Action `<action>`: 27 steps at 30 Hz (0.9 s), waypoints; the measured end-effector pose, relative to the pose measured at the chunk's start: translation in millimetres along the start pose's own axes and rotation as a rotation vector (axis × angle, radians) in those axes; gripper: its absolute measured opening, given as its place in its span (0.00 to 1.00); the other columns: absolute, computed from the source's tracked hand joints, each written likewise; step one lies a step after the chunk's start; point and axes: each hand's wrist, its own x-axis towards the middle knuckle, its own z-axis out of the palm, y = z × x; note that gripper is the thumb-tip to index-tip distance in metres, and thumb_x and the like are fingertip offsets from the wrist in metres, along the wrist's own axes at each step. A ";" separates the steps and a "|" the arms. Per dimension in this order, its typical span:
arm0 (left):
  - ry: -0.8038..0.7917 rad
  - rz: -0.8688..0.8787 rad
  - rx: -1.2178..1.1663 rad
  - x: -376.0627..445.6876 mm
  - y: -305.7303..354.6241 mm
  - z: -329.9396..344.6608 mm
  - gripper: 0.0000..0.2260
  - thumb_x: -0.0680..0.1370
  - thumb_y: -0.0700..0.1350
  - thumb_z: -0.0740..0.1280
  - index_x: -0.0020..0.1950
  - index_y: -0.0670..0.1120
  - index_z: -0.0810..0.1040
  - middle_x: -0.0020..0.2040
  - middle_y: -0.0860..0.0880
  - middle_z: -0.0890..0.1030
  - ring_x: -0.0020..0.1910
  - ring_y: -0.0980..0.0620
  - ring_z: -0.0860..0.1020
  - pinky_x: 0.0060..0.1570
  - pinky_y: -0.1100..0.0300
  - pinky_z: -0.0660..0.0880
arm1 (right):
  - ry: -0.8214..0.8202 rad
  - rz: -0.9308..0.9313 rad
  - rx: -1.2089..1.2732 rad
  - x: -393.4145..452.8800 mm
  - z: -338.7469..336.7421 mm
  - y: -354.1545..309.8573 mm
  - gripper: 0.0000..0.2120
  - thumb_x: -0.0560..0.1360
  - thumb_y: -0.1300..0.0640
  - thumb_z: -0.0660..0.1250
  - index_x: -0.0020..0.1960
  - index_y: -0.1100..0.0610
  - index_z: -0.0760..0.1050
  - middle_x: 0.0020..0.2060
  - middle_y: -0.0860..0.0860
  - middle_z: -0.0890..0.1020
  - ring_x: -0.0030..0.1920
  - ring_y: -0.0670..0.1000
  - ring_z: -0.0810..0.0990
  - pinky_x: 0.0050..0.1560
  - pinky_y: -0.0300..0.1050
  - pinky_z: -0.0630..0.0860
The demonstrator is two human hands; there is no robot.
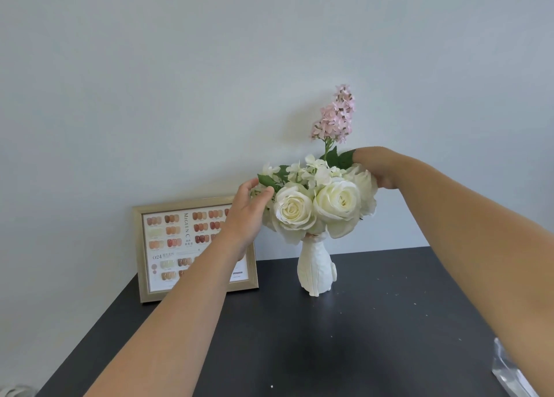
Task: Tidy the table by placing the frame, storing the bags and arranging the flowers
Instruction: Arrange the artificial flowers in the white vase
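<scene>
A bunch of white roses (317, 204) with a tall pink flower spike (335, 117) stands in a white sculpted vase (316, 272) on the black table (299, 351). My left hand (248, 210) touches the bouquet's left side, thumb and fingers closing on a leaf. On the right side my right hand (377, 165) is curled over the blooms, its fingers hidden among them. A gold picture frame (144, 246) with a nail colour chart leans upright against the wall at the left, partly covered by my left forearm.
A clear plastic bag (509, 372) lies at the table's right front edge, under my right forearm. A plain pale wall (180, 82) rises right behind the table. Small white specks dot the tabletop.
</scene>
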 end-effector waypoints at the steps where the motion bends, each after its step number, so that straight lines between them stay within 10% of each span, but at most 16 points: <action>1: 0.006 0.016 0.014 -0.1 -0.7 1.4 0.30 0.72 0.64 0.65 0.72 0.57 0.67 0.69 0.54 0.72 0.66 0.52 0.71 0.66 0.48 0.69 | 0.010 -0.060 -0.054 2.1 2.0 -2.1 0.06 0.75 0.61 0.61 0.43 0.59 0.76 0.38 0.53 0.77 0.36 0.52 0.74 0.38 0.47 0.73; 8: -0.018 0.187 0.153 -10.4 -0.2 15.5 0.11 0.82 0.56 0.60 0.64 0.60 0.71 0.64 0.58 0.72 0.66 0.56 0.69 0.67 0.53 0.65 | -0.003 -0.160 -0.265 -4.7 14.6 -11.5 0.16 0.70 0.68 0.59 0.46 0.59 0.84 0.35 0.53 0.80 0.33 0.52 0.73 0.33 0.42 0.72; 13: 0.052 0.268 0.266 -7.1 0.4 15.6 0.21 0.82 0.55 0.59 0.73 0.49 0.68 0.64 0.55 0.67 0.65 0.58 0.65 0.64 0.60 0.60 | 0.057 -0.224 -0.241 -8.9 14.4 -8.6 0.18 0.70 0.66 0.61 0.45 0.49 0.85 0.33 0.50 0.81 0.24 0.47 0.73 0.25 0.36 0.73; 22: 0.038 0.110 0.247 -0.9 -7.9 9.5 0.23 0.82 0.54 0.60 0.76 0.49 0.66 0.74 0.48 0.68 0.73 0.48 0.65 0.72 0.46 0.62 | -0.061 -0.298 -0.082 -19.1 20.7 -16.5 0.15 0.69 0.59 0.65 0.53 0.55 0.83 0.53 0.54 0.83 0.52 0.51 0.80 0.54 0.47 0.77; 27: 0.051 0.102 0.218 -4.1 -11.4 9.0 0.24 0.83 0.52 0.58 0.78 0.50 0.61 0.76 0.49 0.64 0.74 0.50 0.62 0.72 0.51 0.59 | -0.032 -0.293 -0.264 -13.8 34.3 -30.6 0.07 0.73 0.57 0.68 0.44 0.54 0.85 0.43 0.47 0.84 0.39 0.46 0.81 0.35 0.38 0.77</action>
